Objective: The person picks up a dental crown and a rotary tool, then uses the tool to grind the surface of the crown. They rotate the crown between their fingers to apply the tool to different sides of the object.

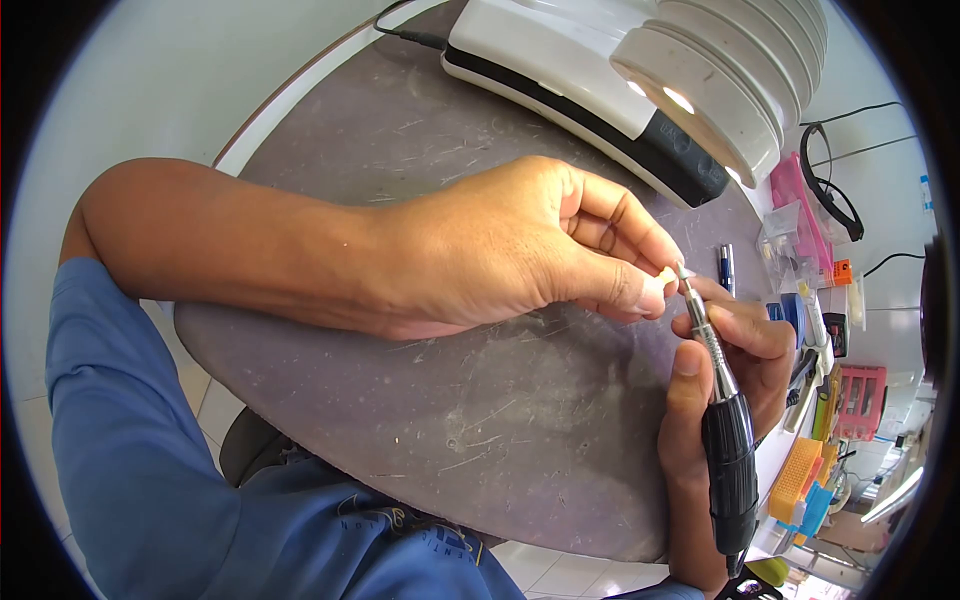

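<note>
Here, two bare hands meet over a scratched grey work pad (450, 440), right of the frame's centre.

The left hand (520, 250) pinches a small pale piece (668, 273) between thumb and fingertips. The right hand (735, 370) is wrapped around a rotary handpiece (722, 420), silver shaft above, black body below, its tip touching the piece. A white lamp unit (640, 80) lies at upper right of the frame.

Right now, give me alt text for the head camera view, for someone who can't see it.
The left hand pinches a small pale piece at its fingertips while the right hand holds a black and silver rotary handpiece with its tip against that piece. Both hands are above a scratched grey round table, with a white lamp unit behind.
</note>
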The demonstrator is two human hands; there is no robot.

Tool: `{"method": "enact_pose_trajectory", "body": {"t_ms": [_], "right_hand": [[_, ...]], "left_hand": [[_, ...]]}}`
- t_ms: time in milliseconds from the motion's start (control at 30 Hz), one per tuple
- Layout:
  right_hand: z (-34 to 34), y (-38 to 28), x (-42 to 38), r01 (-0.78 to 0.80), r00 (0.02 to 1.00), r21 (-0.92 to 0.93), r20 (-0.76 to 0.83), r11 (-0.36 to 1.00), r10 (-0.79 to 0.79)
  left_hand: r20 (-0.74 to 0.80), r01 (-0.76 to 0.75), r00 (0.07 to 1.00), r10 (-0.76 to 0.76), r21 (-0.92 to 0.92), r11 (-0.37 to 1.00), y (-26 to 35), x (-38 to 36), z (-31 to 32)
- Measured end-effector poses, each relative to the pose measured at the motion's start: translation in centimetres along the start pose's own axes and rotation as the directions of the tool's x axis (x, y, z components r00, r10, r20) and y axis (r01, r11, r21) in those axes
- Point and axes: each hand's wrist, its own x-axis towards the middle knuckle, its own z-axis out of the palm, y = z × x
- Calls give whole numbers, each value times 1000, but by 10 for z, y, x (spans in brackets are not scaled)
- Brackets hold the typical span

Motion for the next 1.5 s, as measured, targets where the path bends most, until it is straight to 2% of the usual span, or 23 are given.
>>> {"method": "enact_pose_trajectory", "body": {"t_ms": [100,233,333,500,633,1033,1100,1200,1300,1433,1500], "right_hand": [[1,3,1,93,995,-26,36,995,-92],[1,1,0,29,999,-22,15,999,-28],[1,0,0,51,998,-35,35,998,-49],[2,-4,1,-2,1000,-6,16,1000,2],[0,0,1,7,1000,-11,4,1000,-7],[0,-1,2,17,999,-27,29,999,-17],[1,2,1,84,996,-37,41,996,-82],[1,-1,2,14,1000,-19,18,1000,-14],[0,0,1,55,998,-29,31,998,-54],[-1,0,2,13,1000,-37,24,999,-12],[0,2,2,88,995,-38,58,995,-86]], "left_hand": [[-7,1,1000,-1,-13,1000,0,0,0],[46,22,999,-22,-10,1000,-1,0,-4],[40,23,999,-24,4,1000,0,0,-4],[23,8,1000,-9,6,1000,-1,1,-2],[-12,-9,1000,10,61,998,-1,1,-1],[-13,6,1000,-6,40,999,-1,1,-1],[10,19,1000,-20,34,999,-1,1,-4],[34,33,999,-34,34,999,-1,1,-5],[35,30,999,-31,33,999,0,1,-5],[4,-2,1000,2,42,999,-2,1,-2],[-4,-2,1000,2,36,999,-2,1,-2]]}}
